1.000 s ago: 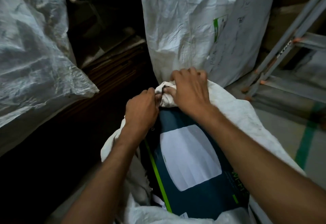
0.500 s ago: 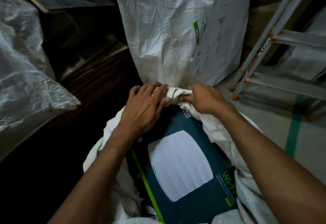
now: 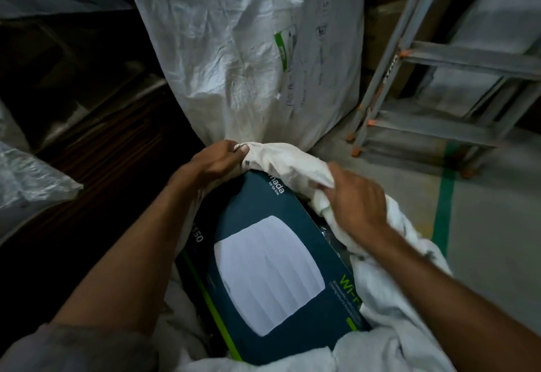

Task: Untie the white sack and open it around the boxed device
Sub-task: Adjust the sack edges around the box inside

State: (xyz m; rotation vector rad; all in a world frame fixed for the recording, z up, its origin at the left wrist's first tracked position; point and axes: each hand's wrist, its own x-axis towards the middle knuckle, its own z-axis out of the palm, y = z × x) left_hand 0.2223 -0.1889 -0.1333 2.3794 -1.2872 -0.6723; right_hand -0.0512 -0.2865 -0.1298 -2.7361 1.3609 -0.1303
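Two hands show, the left hand (image 3: 216, 163) and the right hand (image 3: 357, 204). Two white sacks: the open sack (image 3: 292, 158) and the tall sack (image 3: 240, 49). One boxed device (image 3: 269, 272), one ladder (image 3: 389, 58), one green floor stripe (image 3: 443, 210)

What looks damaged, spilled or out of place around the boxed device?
Nothing stands out: the box looks intact inside the crumpled sack, whose rim the left hand and right hand grip.
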